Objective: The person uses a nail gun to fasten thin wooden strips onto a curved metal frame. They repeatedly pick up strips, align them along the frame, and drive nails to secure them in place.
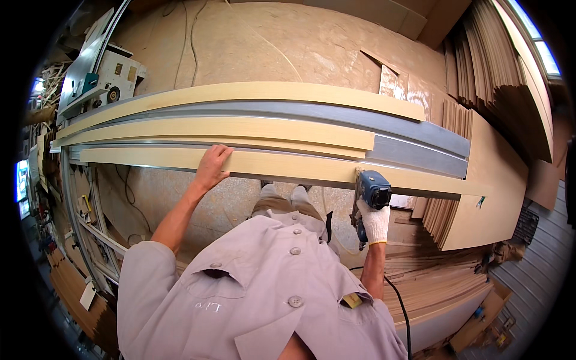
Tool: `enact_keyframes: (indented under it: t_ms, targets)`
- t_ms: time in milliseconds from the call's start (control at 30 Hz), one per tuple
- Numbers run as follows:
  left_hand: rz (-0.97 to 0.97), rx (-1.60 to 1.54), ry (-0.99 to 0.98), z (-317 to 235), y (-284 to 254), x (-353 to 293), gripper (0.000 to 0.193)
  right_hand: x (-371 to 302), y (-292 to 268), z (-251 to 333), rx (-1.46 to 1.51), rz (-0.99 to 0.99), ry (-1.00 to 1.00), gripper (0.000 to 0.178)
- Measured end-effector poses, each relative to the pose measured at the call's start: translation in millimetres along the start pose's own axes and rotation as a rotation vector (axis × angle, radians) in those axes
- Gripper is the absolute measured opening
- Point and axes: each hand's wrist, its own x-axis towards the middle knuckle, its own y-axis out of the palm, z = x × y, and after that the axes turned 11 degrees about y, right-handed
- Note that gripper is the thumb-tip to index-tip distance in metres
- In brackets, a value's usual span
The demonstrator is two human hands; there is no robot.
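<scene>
A long pale yellow board (pixel 288 166) runs left to right along the near side of a grey metal bench (pixel 414 151). My bare left hand (pixel 214 167) grips it left of the middle, fingers curled over its top and thumb at the near edge. My right hand (pixel 374 222), in a white knit glove, is closed round the handle of a blue nail gun (pixel 376 188). The tool's nose meets or nearly meets the near board toward its right end; the exact contact is hidden. Stacked shorter boards (pixel 270 129) and another long board (pixel 252 91) lie farther back.
A black hose (pixel 403 306) trails beside my right forearm. At right, a large pale panel (pixel 489 186) stands by stacked sheets (pixel 492 78). A white machine (pixel 114 78) is at the far left. Wood strips (pixel 444 282) are piled at the lower right.
</scene>
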Motion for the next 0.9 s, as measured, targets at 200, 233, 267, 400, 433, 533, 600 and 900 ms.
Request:
enact_keyframes:
  t_ms: [200, 233, 267, 400, 433, 533, 600, 900]
  targets:
    - [0.016, 0.017, -0.018, -2.1, -1.3, -2.8, 0.071, -0.7, -27.0, 16.0, 0.059, -0.02, 0.103, 0.018]
    - [0.019, 0.024, -0.021, -3.7, -2.1, -2.5, 0.071, 2.0, -32.4, 11.5, 0.046, -0.021, 0.097, 0.018]
    - [0.02, 0.031, -0.021, -4.2, -2.7, -1.1, 0.07, 3.1, -34.9, 12.3, 0.033, -0.025, 0.089, 0.018]
    - [0.015, 0.004, -0.02, -2.3, -2.4, -2.0, 0.068, 1.4, -40.7, 20.1, 0.05, -0.078, 0.103, 0.016]
    - [0.015, 0.001, -0.02, -2.5, -3.3, -2.1, 0.068, 4.8, -42.1, 14.2, 0.084, -0.084, 0.078, 0.015]
    - [0.009, 0.003, -0.017, -1.7, -2.4, -2.5, 0.068, 9.5, -43.0, -0.3, 0.095, -0.079, 0.045, 0.015]
    - [0.001, -0.006, -0.01, 1.0, -0.6, -1.5, 0.067, -0.6, -34.8, 7.5, 0.099, -0.047, 0.086, 0.015]
    - [-0.032, -0.033, 0.037, 9.4, 5.6, -8.1, 0.072, -39.7, 75.9, 2.0, -0.215, 0.217, -0.096, 0.018]
